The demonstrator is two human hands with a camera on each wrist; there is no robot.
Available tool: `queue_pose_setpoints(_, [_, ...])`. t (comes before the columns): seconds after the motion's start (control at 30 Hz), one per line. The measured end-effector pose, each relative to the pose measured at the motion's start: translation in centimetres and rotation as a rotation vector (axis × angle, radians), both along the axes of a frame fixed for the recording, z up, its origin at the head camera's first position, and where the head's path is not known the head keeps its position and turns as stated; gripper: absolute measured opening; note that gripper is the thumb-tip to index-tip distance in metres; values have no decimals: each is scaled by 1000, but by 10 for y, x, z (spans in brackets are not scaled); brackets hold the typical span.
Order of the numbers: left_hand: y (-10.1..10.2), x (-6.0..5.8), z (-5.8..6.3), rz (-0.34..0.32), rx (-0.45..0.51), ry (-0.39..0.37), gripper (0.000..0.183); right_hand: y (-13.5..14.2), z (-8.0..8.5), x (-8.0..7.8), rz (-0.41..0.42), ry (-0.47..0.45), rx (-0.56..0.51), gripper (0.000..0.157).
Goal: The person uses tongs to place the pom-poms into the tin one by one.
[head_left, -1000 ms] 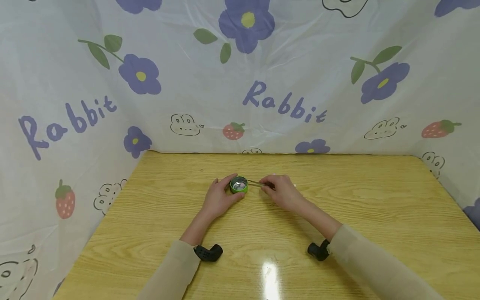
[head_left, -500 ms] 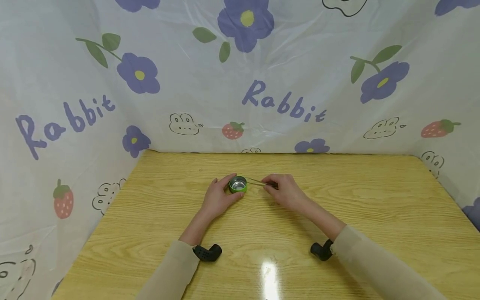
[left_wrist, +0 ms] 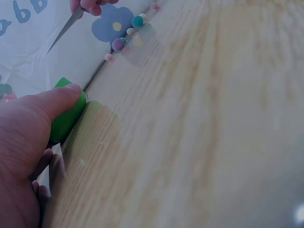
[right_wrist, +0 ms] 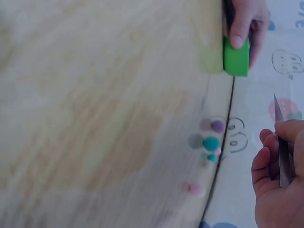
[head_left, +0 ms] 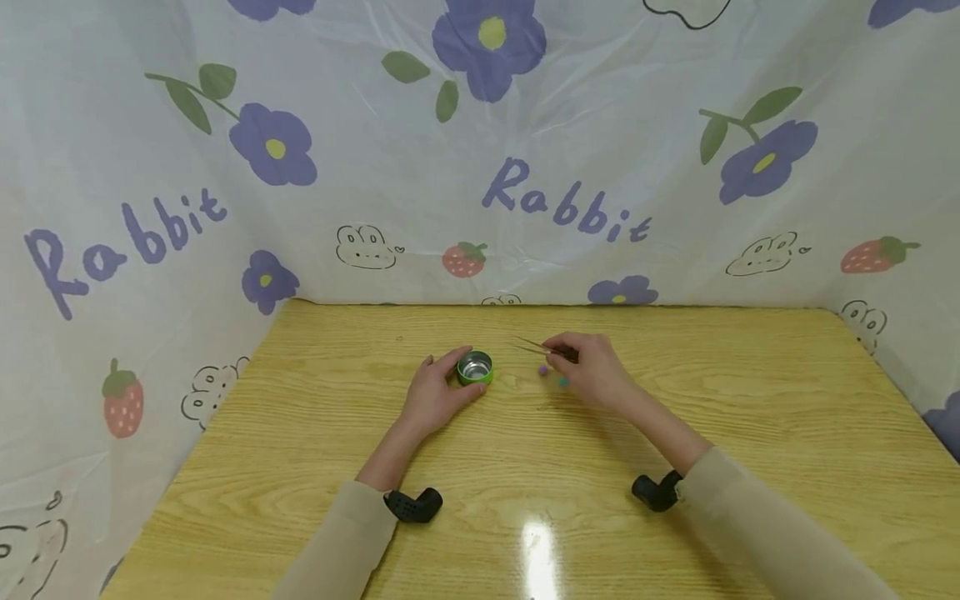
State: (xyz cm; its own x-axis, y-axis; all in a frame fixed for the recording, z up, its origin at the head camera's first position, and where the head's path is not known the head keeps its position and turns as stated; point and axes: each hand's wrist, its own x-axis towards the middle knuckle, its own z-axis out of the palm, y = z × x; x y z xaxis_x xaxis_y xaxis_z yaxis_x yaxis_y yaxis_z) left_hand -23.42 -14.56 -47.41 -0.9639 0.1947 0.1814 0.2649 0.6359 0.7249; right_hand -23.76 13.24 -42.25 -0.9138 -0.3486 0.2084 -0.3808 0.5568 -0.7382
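Note:
In the head view my left hand (head_left: 438, 396) holds a small round green container (head_left: 476, 382) with a shiny metal inside, standing upright on the table. The thumb is on its near side and the fingers are round the far side. My right hand (head_left: 597, 373) pinches metal tweezers (head_left: 531, 344), their tips apart with nothing between them, pointing left above the table. Below the tweezers lie a purple ball (head_left: 543, 370) and a teal ball (head_left: 564, 382). Several small balls show in the right wrist view, among them a pink ball (right_wrist: 194, 188) and a smaller teal ball (right_wrist: 211, 157).
The wood-grain table (head_left: 337, 517) ends at a printed cloth (head_left: 420, 167) hanging behind and at the sides. Black wrist devices sit at the left cuff (head_left: 375, 508) and the right cuff (head_left: 693, 492).
My right hand has drawn the tweezers from the container's rim to the right and farther back, uncovering the purple and teal balls. The left hand keeps holding the container in place.

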Motion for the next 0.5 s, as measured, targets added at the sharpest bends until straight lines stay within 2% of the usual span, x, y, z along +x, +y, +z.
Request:
queue_pose_setpoints(0.3, [-1, 0, 0, 5, -2, 7, 68, 21, 13, -3, -51, 16, -11, 25])
queue_pose_setpoints(0.5, [0, -1, -1, 5, -9, 9, 67, 37, 11, -2, -65, 30, -30, 23])
